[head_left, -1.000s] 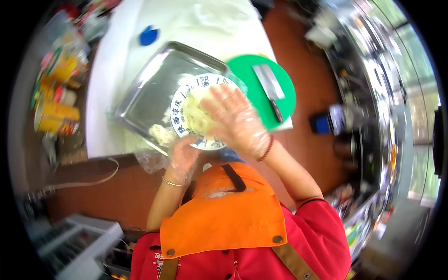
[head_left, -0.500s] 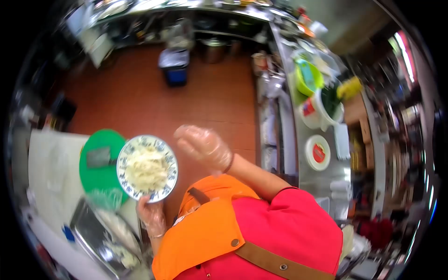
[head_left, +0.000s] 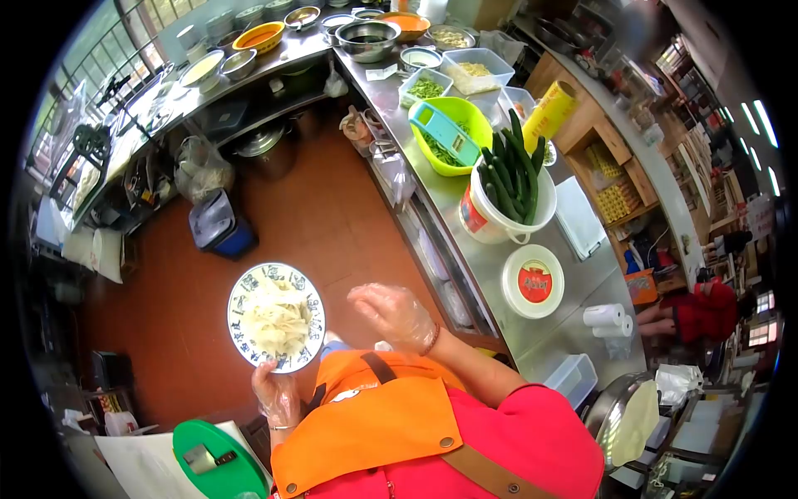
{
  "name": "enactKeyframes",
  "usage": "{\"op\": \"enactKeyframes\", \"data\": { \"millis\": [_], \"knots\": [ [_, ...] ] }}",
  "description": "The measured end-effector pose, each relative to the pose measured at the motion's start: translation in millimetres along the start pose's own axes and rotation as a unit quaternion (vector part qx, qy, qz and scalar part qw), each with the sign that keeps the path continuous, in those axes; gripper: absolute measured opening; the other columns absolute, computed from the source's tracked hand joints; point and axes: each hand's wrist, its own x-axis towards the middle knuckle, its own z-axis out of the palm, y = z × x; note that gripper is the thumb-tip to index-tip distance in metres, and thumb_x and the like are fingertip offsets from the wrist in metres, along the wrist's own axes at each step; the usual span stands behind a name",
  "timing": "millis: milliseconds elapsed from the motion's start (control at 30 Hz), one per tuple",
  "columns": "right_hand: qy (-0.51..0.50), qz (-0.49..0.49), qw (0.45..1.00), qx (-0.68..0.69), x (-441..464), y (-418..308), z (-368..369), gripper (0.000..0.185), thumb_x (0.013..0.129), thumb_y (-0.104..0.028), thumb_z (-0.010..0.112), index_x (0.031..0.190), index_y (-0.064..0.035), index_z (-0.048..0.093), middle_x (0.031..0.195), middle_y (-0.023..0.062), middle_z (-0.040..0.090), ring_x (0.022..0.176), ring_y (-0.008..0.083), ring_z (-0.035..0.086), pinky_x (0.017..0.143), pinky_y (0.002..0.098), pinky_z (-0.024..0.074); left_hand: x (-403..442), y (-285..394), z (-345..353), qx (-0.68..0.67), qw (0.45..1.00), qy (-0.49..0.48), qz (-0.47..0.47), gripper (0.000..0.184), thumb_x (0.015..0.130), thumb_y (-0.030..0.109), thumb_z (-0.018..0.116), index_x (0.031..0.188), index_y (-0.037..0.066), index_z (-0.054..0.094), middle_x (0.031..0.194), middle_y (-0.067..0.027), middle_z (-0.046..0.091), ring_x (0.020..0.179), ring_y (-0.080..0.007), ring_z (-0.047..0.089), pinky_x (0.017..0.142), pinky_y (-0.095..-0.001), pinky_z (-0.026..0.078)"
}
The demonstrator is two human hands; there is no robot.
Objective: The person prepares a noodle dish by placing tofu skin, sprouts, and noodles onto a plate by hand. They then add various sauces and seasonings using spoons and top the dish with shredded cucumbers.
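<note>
My left hand (head_left: pixel 275 394), in a clear plastic glove, grips the near rim of a white plate (head_left: pixel 236 326) with a blue pattern. Pale, wide noodles (head_left: pixel 276 320) are heaped on the plate, which is held over the red floor. To the right of it, my right hand (head_left: pixel 394 316) hangs in the air, also gloved. It holds nothing, its fingers loosely stretched toward the plate without touching it.
A steel counter on the right carries a bucket of cucumbers (head_left: pixel 472 200), a white lid (head_left: pixel 511 279), a green bowl (head_left: pixel 426 143) with a slicer (head_left: pixel 445 133), and several containers. Behind on the left, a cleaver (head_left: pixel 204 459) lies on a green board (head_left: pixel 189 432). A bin (head_left: pixel 218 223) stands on the floor.
My body and view have turned right, toward the steel counter. The plate has come along in my left hand, away from the green board. My right hand stays raised beside it.
</note>
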Motion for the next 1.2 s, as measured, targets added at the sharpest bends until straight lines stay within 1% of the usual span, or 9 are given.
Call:
{"op": "enactKeyframes", "data": {
  "millis": [333,533,700,833,967,1033,1100,1167,1200],
  "knots": [
    [0.09,0.035,0.993,-0.069,194.5,115.1,-20.2,0.017,0.095,-0.012,0.055,0.102,-0.0007,0.066,0.101,0.0174,0.068,0.093,0.0355,0.066,0.082,0.0408,0.0533,261.4,31.5,118.0,-0.002,0.985,-0.083,-0.15,0.073,0.071,0.002,0.058,0.141,-0.004,0.039,0.136,-0.0188,0.053,0.127,-0.0339,0.051,0.11,-0.0448,0.042],
    [0.133,0.126,0.981,-0.071,355.8,160.1,-41.7,0.014,0.092,-0.006,0.057,0.102,-0.002,0.067,0.101,0.0158,0.068,0.092,0.0345,0.066,0.079,0.0391,0.0544,425.5,83.3,182.6,-0.025,0.965,-0.087,-0.247,0.07,0.071,-0.005,0.057,0.139,-0.005,0.041,0.135,-0.0186,0.054,0.126,-0.032,0.053,0.109,-0.0458,0.043],
    [0.175,0.173,0.962,-0.116,440.7,197.2,-56.5,0.015,0.094,-0.009,0.058,0.102,-0.0015,0.067,0.099,0.0159,0.069,0.091,0.034,0.067,0.078,0.0386,0.0542,529.0,118.2,238.8,0.016,0.969,-0.076,-0.233,0.062,0.074,-0.005,0.058,0.135,-0.005,0.047,0.129,-0.0165,0.06,0.119,-0.0292,0.058,0.105,-0.045,0.046],
    [0.215,0.251,0.943,-0.045,497.2,250.2,-60.6,0.016,0.094,-0.008,0.058,0.104,-0.0019,0.069,0.096,0.016,0.068,0.087,0.028,0.068,0.076,0.0354,0.0544,603.8,125.0,253.9,0.024,0.97,-0.077,-0.228,0.061,0.073,-0.004,0.058,0.133,-0.005,0.05,0.129,-0.0155,0.06,0.119,-0.0285,0.058,0.104,-0.0441,0.047],
    [0.244,0.229,0.942,-0.025,586.5,296.7,-90.1,0.016,0.093,-0.004,0.058,0.105,-0.0003,0.068,0.096,0.0148,0.068,0.075,0.0231,0.068,0.069,0.0322,0.0546,664.8,124.5,288.7,0.03,0.973,-0.085,-0.214,0.063,0.072,-0.003,0.058,0.134,-0.004,0.049,0.129,-0.0152,0.059,0.12,-0.0286,0.057,0.105,-0.0432,0.045],
    [0.25,0.168,0.95,-0.076,634.8,340.1,-113.5,0.016,0.095,0.0,0.056,0.105,0.0003,0.069,0.097,0.009,0.068,0.078,0.0129,0.067,0.067,0.0245,0.0549,703.8,123.4,293.3,0.028,0.973,-0.096,-0.21,0.064,0.072,-0.003,0.057,0.135,-0.004,0.048,0.13,-0.0154,0.059,0.121,-0.029,0.056,0.106,-0.0431,0.045],
    [0.245,0.2,0.945,-0.081,690.8,369.3,-136.9,0.015,0.094,-0.003,0.059,0.107,-0.0014,0.067,0.097,0.0096,0.068,0.08,0.0169,0.068,0.07,0.0282,0.0554,743.6,125.7,304.2,0.033,0.972,-0.107,-0.206,0.065,0.071,-0.004,0.057,0.136,-0.004,0.047,0.131,-0.0158,0.058,0.121,-0.0296,0.056,0.107,-0.0433,0.044],
    [0.227,0.109,0.915,-0.314,745.4,413.9,-156.1,0.019,0.092,-0.009,0.064,0.11,-0.0038,0.065,0.099,0.0118,0.067,0.083,0.024,0.068,0.076,0.034,0.0547,779.3,128.1,325.4,-0.003,0.972,-0.095,-0.217,0.071,0.07,-0.005,0.056,0.14,-0.006,0.041,0.135,-0.0187,0.055,0.125,-0.0329,0.053,0.109,-0.045,0.042],
    [0.215,0.111,0.922,-0.301,769.8,436.0,-160.9,0.025,0.09,-0.015,0.067,0.113,-0.0054,0.063,0.102,0.014,0.065,0.087,0.0302,0.066,0.08,0.0386,0.0528,795.7,128.9,340.5,0.001,0.976,-0.085,-0.199,0.073,0.07,-0.004,0.056,0.141,-0.006,0.04,0.136,-0.0193,0.054,0.126,-0.0334,0.053,0.11,-0.0455,0.042]
  ]
}}
